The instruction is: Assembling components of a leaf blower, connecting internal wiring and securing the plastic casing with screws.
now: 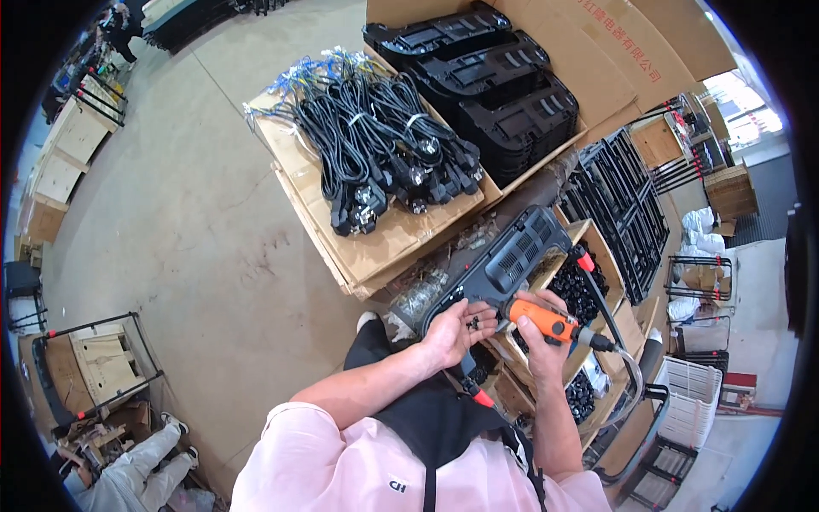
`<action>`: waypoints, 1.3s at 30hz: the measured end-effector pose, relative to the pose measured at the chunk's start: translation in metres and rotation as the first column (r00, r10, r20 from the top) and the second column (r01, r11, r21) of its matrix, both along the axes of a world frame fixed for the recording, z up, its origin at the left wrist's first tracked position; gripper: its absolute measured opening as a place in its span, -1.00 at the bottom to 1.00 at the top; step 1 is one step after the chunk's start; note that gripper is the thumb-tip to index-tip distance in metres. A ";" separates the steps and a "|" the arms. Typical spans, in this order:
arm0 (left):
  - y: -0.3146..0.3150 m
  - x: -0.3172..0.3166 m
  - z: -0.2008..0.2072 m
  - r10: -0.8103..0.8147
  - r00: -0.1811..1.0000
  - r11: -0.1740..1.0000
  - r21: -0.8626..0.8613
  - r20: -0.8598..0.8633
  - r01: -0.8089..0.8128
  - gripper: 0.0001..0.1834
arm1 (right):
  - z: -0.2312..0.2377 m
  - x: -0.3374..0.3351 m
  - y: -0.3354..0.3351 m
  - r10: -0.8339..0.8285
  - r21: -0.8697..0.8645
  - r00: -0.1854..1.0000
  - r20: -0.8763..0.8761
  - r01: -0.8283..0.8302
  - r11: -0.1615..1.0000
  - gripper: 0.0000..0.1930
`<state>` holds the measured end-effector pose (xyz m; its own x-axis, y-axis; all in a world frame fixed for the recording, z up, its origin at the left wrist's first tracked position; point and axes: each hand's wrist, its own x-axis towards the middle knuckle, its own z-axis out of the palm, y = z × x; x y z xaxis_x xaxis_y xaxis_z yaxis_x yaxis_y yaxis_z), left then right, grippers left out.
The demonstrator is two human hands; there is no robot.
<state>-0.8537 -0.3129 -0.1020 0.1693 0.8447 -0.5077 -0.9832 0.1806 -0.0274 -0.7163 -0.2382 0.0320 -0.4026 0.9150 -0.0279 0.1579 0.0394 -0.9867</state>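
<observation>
My right hand (544,337) is wrapped round an orange air screwdriver (546,321), whose hose runs off to the right and down. The tool's front end points left, toward my other hand. Palm up, my left hand (458,333) is cupped with a few small dark screws (474,323) at its fingers; they are too small to make out fully. Just beyond both hands lies a long black plastic housing (512,256) with vent slots, tilted across the bench. A black metal frame with red end caps (585,259) is beside it, and its middle is hidden by my hands.
Bundled black power cords (367,136) lie on a cardboard-topped stack (294,183). Black plastic covers (520,111) fill an open carton behind. Wooden bins of small black parts (580,286) and black metal racks (618,213) stand at right. Another person's legs (158,465) show at lower left.
</observation>
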 end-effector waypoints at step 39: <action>-0.033 -0.017 0.007 -0.217 0.855 0.954 0.083 -0.471 0.288 -0.76 | -0.029 -0.049 0.017 0.210 0.023 0.972 0.109 -0.213 0.977 -0.56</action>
